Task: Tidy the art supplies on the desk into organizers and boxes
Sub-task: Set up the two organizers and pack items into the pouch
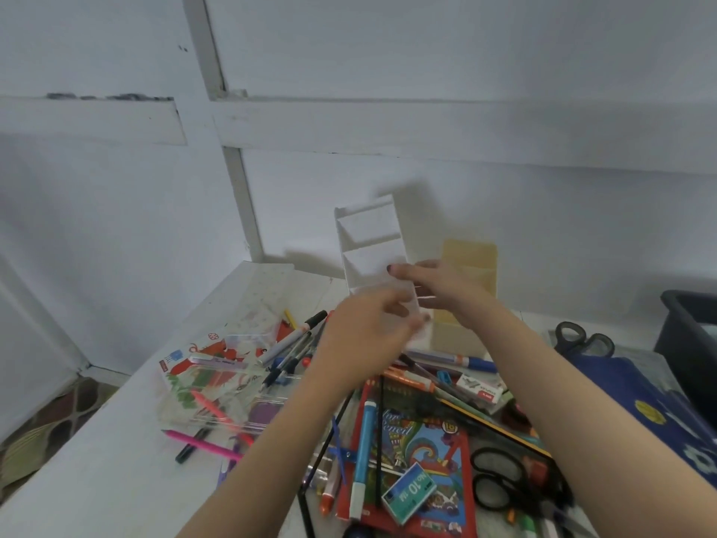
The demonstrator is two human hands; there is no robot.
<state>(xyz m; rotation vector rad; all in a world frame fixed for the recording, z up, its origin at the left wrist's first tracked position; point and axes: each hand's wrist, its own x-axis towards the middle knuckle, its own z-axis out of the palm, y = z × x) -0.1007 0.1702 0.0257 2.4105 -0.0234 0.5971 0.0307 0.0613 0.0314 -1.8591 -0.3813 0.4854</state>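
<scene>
While left hand (pixel 364 335) and right hand (pixel 440 291) clamp fingers on the white organizer (pixel 370 242) (visible compartments empty), pens (pixel 362 440) at 6 o'clock lie unsorted on the worktop (pixel 116 460).

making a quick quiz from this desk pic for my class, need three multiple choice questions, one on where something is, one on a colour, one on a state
1. Where is the green staple box?
A on a chair
B on the red pencil box
C in a drawer

2. What colour are the handles of the nearest scissors?
A red
B yellow
C black

3. The white organizer is:
A held up by both hands
B lying flat on the desk
C shut with a lid

Answers:
1 B, it lies on the box's printed cover.
2 C, both loops are black.
3 A, the left hand and right hand grip its lower end, lifted.
</scene>
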